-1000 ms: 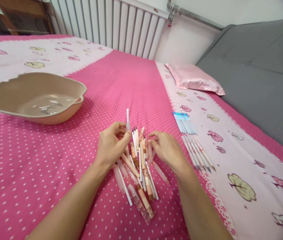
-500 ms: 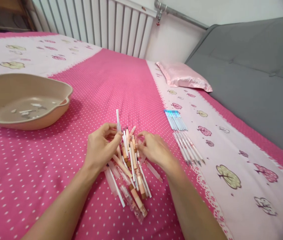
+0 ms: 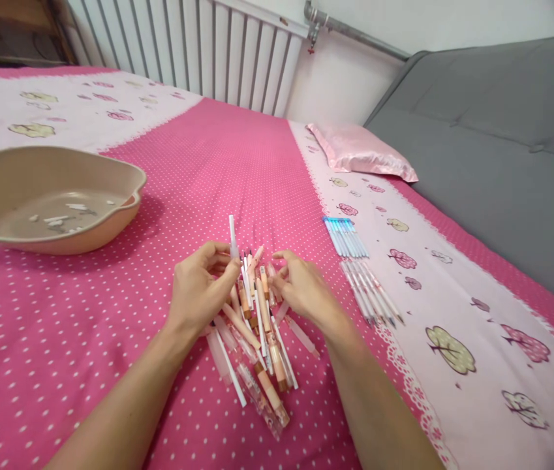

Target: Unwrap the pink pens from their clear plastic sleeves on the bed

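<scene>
My left hand [image 3: 203,281] is closed around a white pen [image 3: 232,236], which points upward beyond the fingertips. A heap of pens [image 3: 260,320], in pink, white, peach and clear plastic with some brown parts, lies loosely crossed between my hands. At the heap's right side my right hand [image 3: 301,284] has its thumb and fingers bent about a clear pinkish pen [image 3: 271,279]; the fingertips partly cover it. To the right lie a row of blue-topped pens [image 3: 346,236] and, nearer me, a row of greyish-white pens [image 3: 369,292].
A beige basin [image 3: 76,245] with small white pieces [image 3: 59,220] in it stands at the left. A pink pillow [image 3: 362,153] lies near the grey headboard [image 3: 482,124]. Behind the dotted pink bedspread [image 3: 183,176] is a white radiator [image 3: 198,52].
My right hand has shifted slightly right, and pens at the top right of the heap have moved apart a little. My left hand still holds the white pen.
</scene>
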